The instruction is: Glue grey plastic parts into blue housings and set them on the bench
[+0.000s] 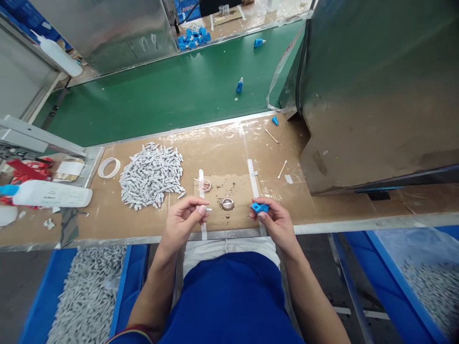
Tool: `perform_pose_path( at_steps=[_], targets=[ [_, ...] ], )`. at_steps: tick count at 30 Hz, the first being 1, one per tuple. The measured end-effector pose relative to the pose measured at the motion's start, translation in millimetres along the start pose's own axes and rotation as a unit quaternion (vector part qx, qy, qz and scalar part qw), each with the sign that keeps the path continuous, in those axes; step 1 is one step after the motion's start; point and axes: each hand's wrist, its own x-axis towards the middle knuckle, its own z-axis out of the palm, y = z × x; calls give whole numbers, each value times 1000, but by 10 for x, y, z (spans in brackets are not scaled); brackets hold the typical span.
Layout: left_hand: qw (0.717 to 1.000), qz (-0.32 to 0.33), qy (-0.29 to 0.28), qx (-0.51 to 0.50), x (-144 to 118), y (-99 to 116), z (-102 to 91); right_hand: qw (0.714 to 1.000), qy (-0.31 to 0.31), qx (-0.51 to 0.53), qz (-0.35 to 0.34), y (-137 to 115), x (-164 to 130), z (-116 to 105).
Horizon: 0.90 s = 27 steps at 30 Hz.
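Between the thumb and fingers of my left hand [184, 220] is a small light grey plastic piece [208, 209], its tip poking out to the right. My right hand [276, 220] pinches a blue plastic part [259, 208] that has an opening in its face. On the cardboard between the hands lies a small round metallic dish [227, 204], with dark specks around it. Behind my left hand is a little clear dish [205, 185] with a cotton swab across it. A heap of light grey pieces [152, 174] lies to the left of my left hand.
Beyond the table runs a green conveyor belt [161, 98] carrying blue parts [239, 86]. At left are a tape roll [109, 168] and a white bottle [53, 193]. A large metal housing [376, 95] stands at right. Blue bins [122, 291] of grey pieces sit below the table.
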Motion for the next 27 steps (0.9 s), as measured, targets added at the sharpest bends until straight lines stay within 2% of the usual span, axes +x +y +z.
perform_pose_path(
  at_steps=[3, 10, 13, 16, 18, 24, 27],
  targets=[
    [999, 28, 14, 6, -2, 27, -6, 1000, -10, 20, -10, -2, 12, 21],
    [1000, -22, -2, 3, 4, 35, -16, 999, -17, 44, -14, 111, 44, -10],
    [999, 18, -15, 43, 27, 39, -33, 999, -15, 42, -19, 141, 49, -29],
    [984, 119, -19, 132, 64, 49, -52, 999, -23, 32, -26, 146, 49, -35],
    [972, 162, -22, 167, 78, 50, -54, 999, -30, 20, -35, 145, 43, -31],
    [978, 125, -5, 166, 45, 6, -6, 995, -51, -30, -85, 144, 20, -1],
    [966, 143, -10, 218, 55, -8, 18, 992, -52, -32, -108, 136, 23, 12]
  ],
)
